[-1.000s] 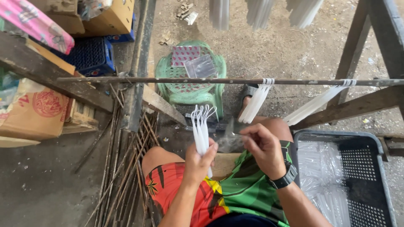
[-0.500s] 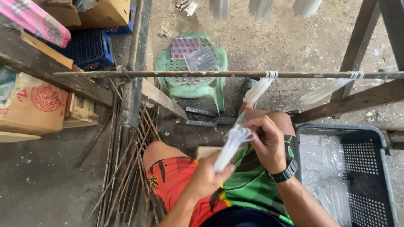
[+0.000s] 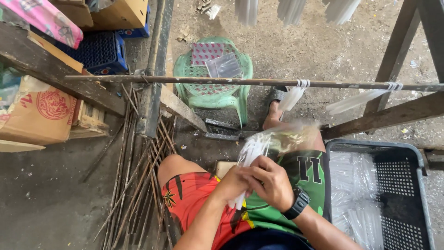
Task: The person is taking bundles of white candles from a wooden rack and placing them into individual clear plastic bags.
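A bundle of thin white candles (image 3: 247,155) sits just below the middle of the frame, above the person's lap, its upper end sheathed in a clear plastic bag (image 3: 282,139) that blurs out toward the right. The left hand (image 3: 231,183) is closed around the lower part of the bundle, and the right hand (image 3: 270,183) is pressed up against it, fingers curled over the same spot; whether the right fingers pinch the bag or the candles I cannot tell.

To the right stands a dark plastic crate (image 3: 416,157) with more clear-wrapped candles lying in it. Across the upper half of the frame runs a thin horizontal rod (image 3: 185,81), with two clusters of white candles hanging (image 3: 293,97) from it by their wicks on the right. Behind the rod sits a green plastic stool (image 3: 212,90) with small packets on its seat. The ground is bare, dusty concrete, littered with a spread of thin sticks (image 3: 138,176) at lower left. Cardboard boxes (image 3: 39,115) and a blue crate (image 3: 99,53) fill the upper left, and rough wooden beams (image 3: 393,113) frame the right.

Both forearms come up from the bottom edge, wrists bent inward, a black watch (image 3: 296,203) on the right wrist.
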